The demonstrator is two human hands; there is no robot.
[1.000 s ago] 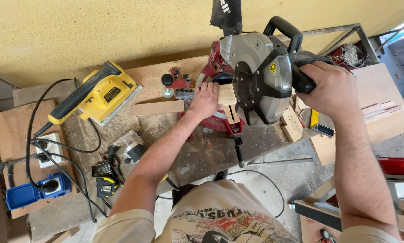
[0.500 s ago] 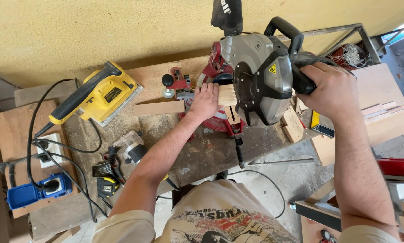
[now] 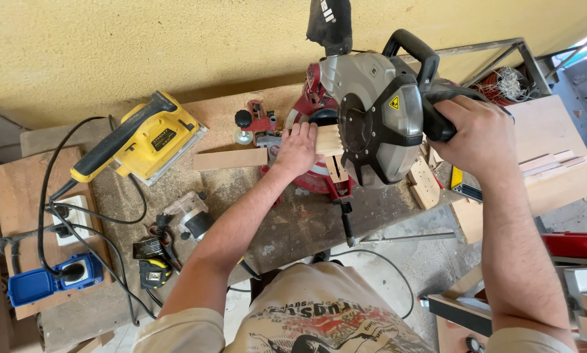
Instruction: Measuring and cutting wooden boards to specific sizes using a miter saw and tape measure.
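Right hand (image 3: 480, 134) grips the miter saw (image 3: 378, 114) handle, left hand (image 3: 298, 149) pins a wood strip (image 3: 328, 139) flat — blade probably touching; yellow sander (image 3: 151, 136) upper left.

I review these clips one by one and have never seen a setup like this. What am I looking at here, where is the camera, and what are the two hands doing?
The camera sits on the person's head and looks straight down, so you see their own arms and shirt from above. There is no robot. The big grey and red machine is a mitre saw standing on a dusty workbench. The right hand has a closed grip on the saw's black handle. The left hand presses flat on a pale wooden piece lying on the saw's base beside the blade guard. Elsewhere on the bench lie a yellow sander, a wooden strip, a tape measure and a white socket block with black cables. Wooden offcuts lie right of the saw.
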